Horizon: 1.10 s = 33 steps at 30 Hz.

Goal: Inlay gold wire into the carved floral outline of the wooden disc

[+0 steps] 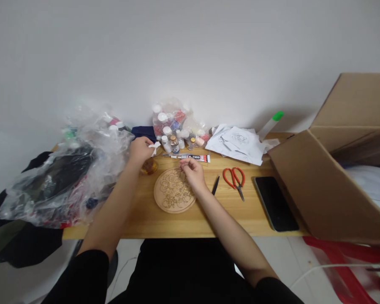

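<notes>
My left hand [141,150] is closed on a crumpled white tissue [155,146]. Just below that hand stands a small amber-coloured glass jar [149,167]. A round tan disc [169,198] with a carved or drawn floral pattern lies flat on the table. Over the disc's upper right edge, my right hand [193,172] has its fingertips pinched together; whatever is between them is too small to make out. Behind the right hand lies a B-7000 glue tube [194,158]. A slim black pen-like tool [215,185] rests to the right of the disc.
Red-handled scissors [234,179] and a phone [275,202] lie right, beside a cardboard box [304,190]. Papers [237,142], a green-capped white tube [270,125] and several small bottles [174,144] line the back. Plastic bags [82,169] fill the wooden table's [180,226] left side.
</notes>
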{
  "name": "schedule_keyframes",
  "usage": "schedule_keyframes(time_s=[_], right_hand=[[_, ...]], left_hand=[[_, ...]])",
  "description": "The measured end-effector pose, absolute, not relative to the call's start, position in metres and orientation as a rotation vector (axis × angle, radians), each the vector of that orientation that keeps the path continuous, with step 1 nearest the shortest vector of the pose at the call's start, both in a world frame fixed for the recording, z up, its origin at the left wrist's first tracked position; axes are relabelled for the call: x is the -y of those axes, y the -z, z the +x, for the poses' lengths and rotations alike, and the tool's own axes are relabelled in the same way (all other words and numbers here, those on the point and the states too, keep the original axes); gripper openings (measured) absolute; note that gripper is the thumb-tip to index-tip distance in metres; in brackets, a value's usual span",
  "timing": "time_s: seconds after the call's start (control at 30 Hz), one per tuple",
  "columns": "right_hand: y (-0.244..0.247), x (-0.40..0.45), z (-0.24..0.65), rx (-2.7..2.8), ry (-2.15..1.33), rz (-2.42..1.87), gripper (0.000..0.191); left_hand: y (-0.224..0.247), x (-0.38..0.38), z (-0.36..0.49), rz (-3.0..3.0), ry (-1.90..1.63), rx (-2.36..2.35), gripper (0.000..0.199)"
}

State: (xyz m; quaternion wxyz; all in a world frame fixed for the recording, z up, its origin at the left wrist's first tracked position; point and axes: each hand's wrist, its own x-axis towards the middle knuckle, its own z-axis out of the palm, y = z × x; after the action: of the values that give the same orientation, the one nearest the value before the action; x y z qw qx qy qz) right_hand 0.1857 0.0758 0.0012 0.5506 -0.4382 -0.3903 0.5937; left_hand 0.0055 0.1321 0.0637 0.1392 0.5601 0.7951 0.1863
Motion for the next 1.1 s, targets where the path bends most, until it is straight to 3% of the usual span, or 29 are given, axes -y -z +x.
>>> schedule_keyframes(time_s=[1.1], right_hand=[[-0.005,-0.073,0.186,0.957,-1.395,-1.073,0.013]], left_hand=[[-0.052,-0.151,0.006,2.280,0.178,-1.902,0.025]])
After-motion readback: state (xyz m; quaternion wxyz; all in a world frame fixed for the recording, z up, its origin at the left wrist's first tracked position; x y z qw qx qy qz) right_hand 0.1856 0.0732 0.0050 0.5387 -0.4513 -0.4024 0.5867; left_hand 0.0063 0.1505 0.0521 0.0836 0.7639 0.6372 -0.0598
